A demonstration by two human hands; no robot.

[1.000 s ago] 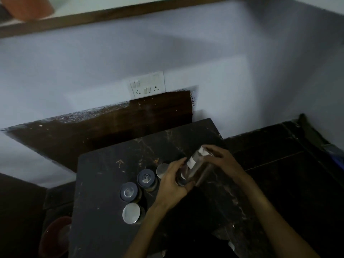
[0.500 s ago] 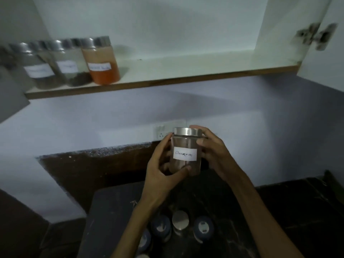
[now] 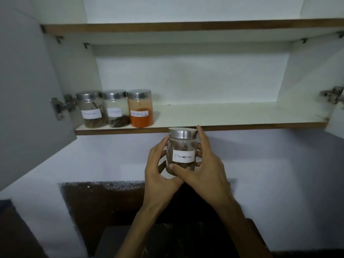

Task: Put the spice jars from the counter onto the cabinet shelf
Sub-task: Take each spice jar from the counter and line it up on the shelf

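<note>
Between both hands the cinnamon jar (image 3: 182,150) is clamped upright, long axis vertical, label facing the camera. Left hand (image 3: 160,175) is wrapped around its left side; right hand (image 3: 204,170) cups the right side, a fingertip reaching the steel lid. Cabinet shelf (image 3: 232,125) lies just above and behind the grip, its front edge level with the lid. Bare shelf space is seen up and right of the grip; three jars stand up and left, the red chilli jar (image 3: 140,108) nearest. Lift, then forward, is judged the coming move.
</note>
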